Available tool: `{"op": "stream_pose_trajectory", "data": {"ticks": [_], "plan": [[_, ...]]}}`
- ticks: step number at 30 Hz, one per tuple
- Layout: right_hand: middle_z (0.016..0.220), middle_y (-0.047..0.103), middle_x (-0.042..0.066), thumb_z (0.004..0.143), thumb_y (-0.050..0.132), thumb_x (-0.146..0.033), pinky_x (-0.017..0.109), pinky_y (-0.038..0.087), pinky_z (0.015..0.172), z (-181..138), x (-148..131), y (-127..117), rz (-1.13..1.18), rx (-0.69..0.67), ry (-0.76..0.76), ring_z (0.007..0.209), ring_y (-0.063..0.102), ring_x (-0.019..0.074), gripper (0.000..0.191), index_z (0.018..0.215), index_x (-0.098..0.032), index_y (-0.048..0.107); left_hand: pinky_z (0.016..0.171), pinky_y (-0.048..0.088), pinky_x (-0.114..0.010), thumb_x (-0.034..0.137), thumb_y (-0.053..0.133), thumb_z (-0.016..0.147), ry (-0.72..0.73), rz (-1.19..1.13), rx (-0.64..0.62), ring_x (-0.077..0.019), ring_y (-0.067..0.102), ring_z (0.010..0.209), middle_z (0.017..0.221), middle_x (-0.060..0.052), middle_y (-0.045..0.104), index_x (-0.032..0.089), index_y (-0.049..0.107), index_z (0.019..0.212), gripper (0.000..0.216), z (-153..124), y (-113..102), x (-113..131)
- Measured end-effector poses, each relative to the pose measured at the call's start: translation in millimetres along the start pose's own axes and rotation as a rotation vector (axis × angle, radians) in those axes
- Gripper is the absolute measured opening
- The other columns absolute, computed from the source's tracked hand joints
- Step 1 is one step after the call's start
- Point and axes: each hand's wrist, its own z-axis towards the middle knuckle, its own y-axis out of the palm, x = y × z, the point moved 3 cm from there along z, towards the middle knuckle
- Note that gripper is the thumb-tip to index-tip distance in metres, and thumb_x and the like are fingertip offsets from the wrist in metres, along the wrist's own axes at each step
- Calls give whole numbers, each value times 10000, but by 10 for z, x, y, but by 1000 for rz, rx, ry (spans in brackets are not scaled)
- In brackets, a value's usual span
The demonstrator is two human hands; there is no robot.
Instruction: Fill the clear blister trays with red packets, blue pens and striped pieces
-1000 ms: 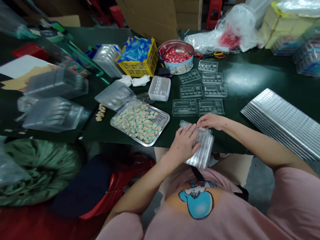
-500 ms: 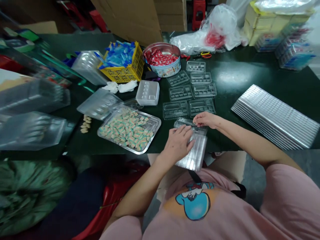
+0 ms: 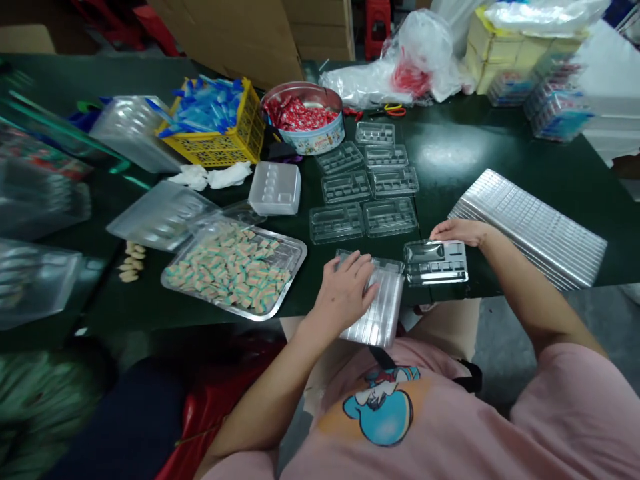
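My left hand (image 3: 345, 290) rests flat, fingers spread, on a stack of clear plastic blister trays (image 3: 377, 313) that overhangs the near edge of the dark green table (image 3: 480, 160). Off to the right, my right hand (image 3: 457, 231) pinches the far edge of a single clear tray (image 3: 436, 262) and holds it just above the table, beside the stack. Several more clear trays (image 3: 363, 193) lie in two rows beyond my hands.
A metal pan of striped candies (image 3: 233, 267) sits left of the stack. Behind are a white tray (image 3: 275, 189), a yellow basket of blue items (image 3: 213, 123), a round tin of red sweets (image 3: 305, 123), plastic bags, and a pile of ribbed clear sheets (image 3: 530, 227) at right.
My right hand has pulled one clear tray off the stack and carried it to the right. My left hand stays on the stack. The camera view has shifted to the right.
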Motion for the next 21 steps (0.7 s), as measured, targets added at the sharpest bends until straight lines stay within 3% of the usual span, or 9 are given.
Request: {"op": "stream_pose_trajectory", "data": {"ticks": [2,4,8,10,13,16,18,21], "plan": [[577,595,-16,644,798,-267,197,352,487,154,171,13,-76,74,45,509,491,74,203,732,-132,674,1065,288,-526,320,479,926,0,3,-3,-296,462,1345,1374,-112,584,206,582,1137,261,10,1,-1],[545,559,-35,700,740,-218,198,347,492,292,239,32,-126,255,1,490,473,73,122,713,-146,642,1063,288,-531,322,482,925,-3,6,-7,-298,456,1350,1385,-113,576,204,582,1124,252,20,6,-3],[723,629,9,824,595,-216,261,470,698,232,184,135,-299,702,-274,692,594,138,61,840,-170,630,1058,293,-534,324,481,925,-11,17,-14,-299,448,1357,1396,-113,566,204,578,1109,240,32,7,-4],[946,670,79,881,539,-274,341,481,869,18,165,272,-429,805,-470,918,624,198,175,980,-171,640,1054,300,-533,328,480,926,-14,24,-21,-299,446,1360,1400,-112,563,205,574,1107,238,30,2,-2],[1237,613,151,911,532,-405,440,414,1033,-319,266,552,-631,700,-671,1203,540,270,341,1152,-182,621,1054,307,-533,335,485,923,-15,27,-23,-302,435,1369,1414,-109,550,208,573,1107,240,26,-1,-6],[1375,551,147,869,606,-471,524,319,1112,-421,435,807,-866,505,-680,1367,401,321,449,1236,-211,611,1060,309,-531,340,493,917,-8,28,-12,-303,435,1369,1420,-112,545,211,576,1106,244,40,7,-27],[1403,537,138,876,609,-455,553,277,1131,-330,474,894,-958,495,-637,1409,349,326,443,1253,-224,612,1062,312,-528,342,497,912,-4,34,-1,-303,443,1363,1414,-114,550,216,580,1096,238,69,14,-51],[1408,537,133,898,584,-435,551,264,1140,-116,359,879,-1010,587,-599,1413,350,317,398,1230,-222,634,1060,319,-522,347,504,903,1,43,30,-305,459,1350,1394,-114,569,225,586,1074,225,135,14,-87]]}}
